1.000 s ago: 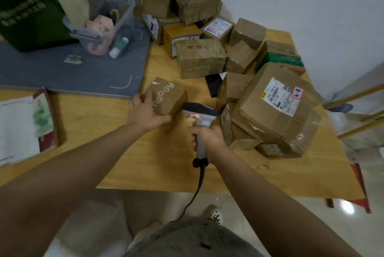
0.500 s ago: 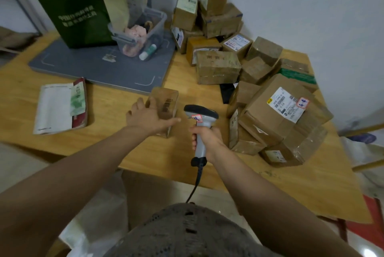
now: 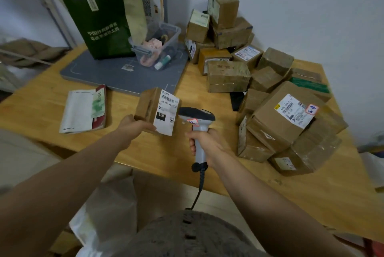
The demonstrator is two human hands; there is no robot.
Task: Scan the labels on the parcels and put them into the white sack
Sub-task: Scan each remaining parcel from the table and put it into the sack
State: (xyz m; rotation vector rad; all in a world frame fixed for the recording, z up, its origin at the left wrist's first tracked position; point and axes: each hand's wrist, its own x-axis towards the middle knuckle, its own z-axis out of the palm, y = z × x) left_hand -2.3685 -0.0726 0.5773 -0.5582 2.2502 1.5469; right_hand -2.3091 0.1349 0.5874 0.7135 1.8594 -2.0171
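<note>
The white sack [image 3: 108, 215] sags at seven o'clock, below the table [image 3: 162, 152] edge, its mouth hard to make out; a blind drop could miss it. At one o'clock the right hand [image 3: 207, 144] wraps the scanner [image 3: 197, 117] handle, and the head seems aimed past the label, so a read may fail. At eleven o'clock the left hand [image 3: 135, 124] grips the small box [image 3: 149, 107] by its lower end, lifted, label [image 3: 166, 112] facing back; that low hold could slip. Farther, at two o'clock, the stacked boxes [image 3: 280, 119] may topple if bumped.
</note>
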